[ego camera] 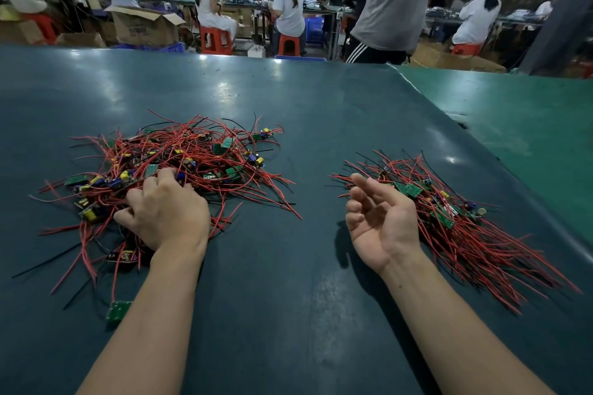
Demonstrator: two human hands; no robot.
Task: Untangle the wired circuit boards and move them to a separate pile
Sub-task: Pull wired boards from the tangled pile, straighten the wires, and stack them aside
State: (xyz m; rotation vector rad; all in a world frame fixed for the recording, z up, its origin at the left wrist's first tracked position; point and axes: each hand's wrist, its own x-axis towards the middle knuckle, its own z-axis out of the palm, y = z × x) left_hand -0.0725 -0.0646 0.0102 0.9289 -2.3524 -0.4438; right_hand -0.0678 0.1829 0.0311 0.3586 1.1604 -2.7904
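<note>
Tangle [167,163] of green boards with red and black wires lies on the table [288,112], left of the sorted pile [455,218]. Left hand [167,212] rests palm-down on the tangle's near edge, fingers curled into the wires and boards; which piece it grips, cannot tell. Right hand [382,221] hovers palm-up just left of the pile, fingers loosely bent, holding nothing. One loose board [118,310] lies near the tangle, beside the left forearm.
</note>
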